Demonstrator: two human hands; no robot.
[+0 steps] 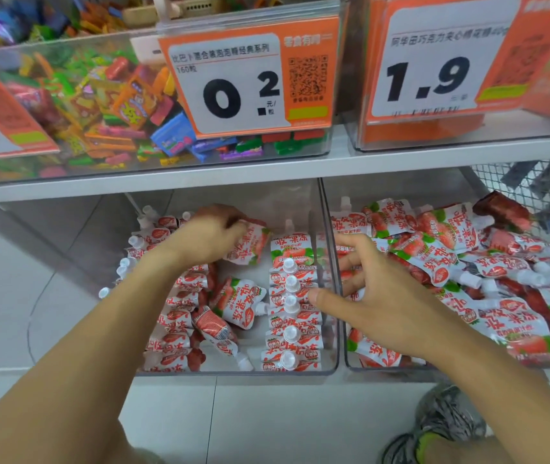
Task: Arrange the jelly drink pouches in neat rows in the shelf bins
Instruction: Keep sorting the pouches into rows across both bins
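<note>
Two clear bins sit on the lower shelf. In the left bin (pixel 233 371), red-and-white strawberry jelly pouches stand in a row down the left side (pixel 173 316) and another row down the right side (pixel 292 316), with a few loose pouches (pixel 238 301) lying between them. My left hand (pixel 206 234) grips one pouch (pixel 250 244) at the back of this bin. My right hand (pixel 377 296) hovers over the divider, fingers spread and relaxed, holding nothing. The right bin (pixel 400 368) holds a jumbled heap of the same pouches (pixel 451 256).
The upper shelf (pixel 200 175) overhangs the bins, carrying a clear bin of mixed candies (pixel 99 105) and orange price tags (pixel 250 85). A wire basket (pixel 534 195) stands at the right. My shoe (pixel 441 426) is on the tiled floor below.
</note>
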